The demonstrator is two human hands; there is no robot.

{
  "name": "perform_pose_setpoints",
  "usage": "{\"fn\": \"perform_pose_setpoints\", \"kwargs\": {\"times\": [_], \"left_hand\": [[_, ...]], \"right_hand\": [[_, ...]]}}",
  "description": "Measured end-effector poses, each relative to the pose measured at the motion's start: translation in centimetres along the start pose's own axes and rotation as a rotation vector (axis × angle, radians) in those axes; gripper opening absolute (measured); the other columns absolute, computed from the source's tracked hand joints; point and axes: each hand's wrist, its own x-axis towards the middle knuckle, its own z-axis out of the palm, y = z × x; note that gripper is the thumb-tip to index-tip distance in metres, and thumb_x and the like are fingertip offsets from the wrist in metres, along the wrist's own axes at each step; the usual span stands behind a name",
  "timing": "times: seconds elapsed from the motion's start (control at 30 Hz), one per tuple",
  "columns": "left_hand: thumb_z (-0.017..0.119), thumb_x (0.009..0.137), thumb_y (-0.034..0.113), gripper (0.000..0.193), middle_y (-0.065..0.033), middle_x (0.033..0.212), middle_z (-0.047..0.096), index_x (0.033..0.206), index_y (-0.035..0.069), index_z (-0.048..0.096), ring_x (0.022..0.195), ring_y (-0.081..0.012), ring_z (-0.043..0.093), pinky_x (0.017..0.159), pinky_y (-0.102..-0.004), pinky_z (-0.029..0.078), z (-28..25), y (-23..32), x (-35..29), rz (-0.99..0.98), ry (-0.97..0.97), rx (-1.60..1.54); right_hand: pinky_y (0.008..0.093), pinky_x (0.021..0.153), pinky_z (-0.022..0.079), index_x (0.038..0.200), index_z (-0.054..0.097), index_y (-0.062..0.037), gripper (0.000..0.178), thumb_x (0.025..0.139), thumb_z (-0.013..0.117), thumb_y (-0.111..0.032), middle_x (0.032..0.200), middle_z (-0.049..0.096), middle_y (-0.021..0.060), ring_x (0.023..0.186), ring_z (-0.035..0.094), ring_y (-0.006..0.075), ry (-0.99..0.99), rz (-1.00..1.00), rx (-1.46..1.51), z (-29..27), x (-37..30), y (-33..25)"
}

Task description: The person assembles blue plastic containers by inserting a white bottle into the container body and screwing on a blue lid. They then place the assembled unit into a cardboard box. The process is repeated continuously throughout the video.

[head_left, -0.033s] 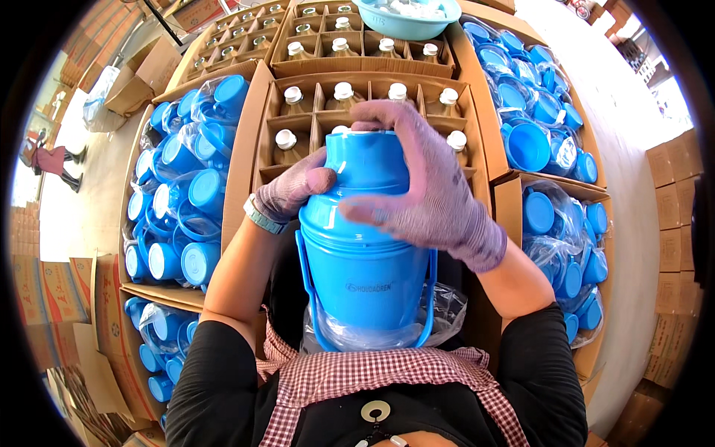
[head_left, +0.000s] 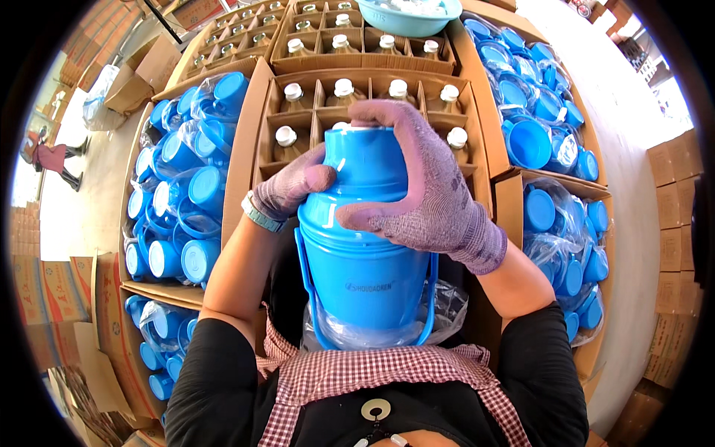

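Compared with the earlier picture, change is slight: the right hand's [head_left: 436, 182] thumb, blurred then, now shows sharply, and the flask [head_left: 365, 264] has hardly shifted. This suggests a steadier hold, with attention on the neck.

The flask stands upright before the apron [head_left: 387, 365], clear plastic [head_left: 450, 309] about its base, its handle [head_left: 433, 298] hanging down. The left hand [head_left: 292, 185] lies against the neck, thumb in front (its other fingers are hidden). The right hand is spread wide, fingertips at the top rim and thumb across the shoulder; whether that thumb presses cannot be told.

Edges: the bottle carton [head_left: 477, 138] lies beyond the neck, with a left box [head_left: 179, 296] and right box [head_left: 509, 216] of blue parts flanking the forearms. Sideways room is judged limited; upward looks easiest.
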Motion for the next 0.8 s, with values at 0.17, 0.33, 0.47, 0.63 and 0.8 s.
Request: {"fn": "perform_pose_setpoints", "kwargs": {"times": [0.17,0.33,0.47,0.63,0.8], "left_hand": [[0.08,0.082,0.064,0.108,-0.0154,0.143,0.055,0.156,0.0,0.035,0.128,-0.0247,0.058,0.108,-0.0381,0.049,2.1,0.2,-1.5,0.033,0.178,0.069],[0.053,0.103,0.059,0.076,-0.0179,0.137,0.063,0.145,-0.004,0.048,0.123,-0.028,0.063,0.105,-0.0385,0.049,5.3,0.5,-2.8,0.093,0.473,0.507],[0.04,0.106,0.062,0.08,-0.0187,0.139,0.061,0.144,-0.007,0.049,0.132,-0.0249,0.056,0.114,-0.0384,0.042,3.2,-2.8,-3.5,0.419,0.325,0.147],[0.041,0.108,0.055,0.061,-0.0135,0.124,0.065,0.125,-0.002,0.056,0.115,-0.0199,0.061,0.108,-0.0375,0.047,3.2,-10.1,-4.6,0.438,0.484,-0.257],[0.042,0.11,0.05,0.054,-0.0123,0.114,0.059,0.114,-0.001,0.06,0.115,-0.0252,0.058,0.113,-0.0457,0.042,6.2,-8.1,-6.5,0.68,0.584,-0.129]], "right_hand": [[0.0432,0.116,0.038,0.154,0.038,-0.0115,0.106,0.072,0.09,-0.053,0.145,0.05,0.0132,0.138,0.047,0.028,-0.084,0.14,0.387,0.6,-1.4,4.3],[0.0455,0.122,0.03,0.16,0.025,-0.0115,0.125,0.066,0.088,-0.064,0.16,0.037,0.0165,0.148,0.037,0.0317,0.009,0.331,1.065,2.2,-3.5,6.8],[0.0467,0.118,0.035,0.152,0.041,-0.011,0.094,0.077,0.087,-0.044,0.147,0.047,0.015,0.139,0.045,0.0326,0.153,0.144,0.526,-0.5,-5.2,4.8],[0.0471,0.105,0.048,0.124,0.072,-0.0148,0.049,0.077,0.084,-0.024,0.119,0.06,0.01,0.11,0.061,0.0312,0.089,-0.074,-0.342,0.8,-8.0,-4.4],[0.0422,0.097,0.053,0.111,0.07,-0.0046,0.036,0.081,0.082,-0.02,0.106,0.066,0.0122,0.1,0.065,0.0296,0.287,0.044,-0.107,0.2,-10.2,-1.5]]}}
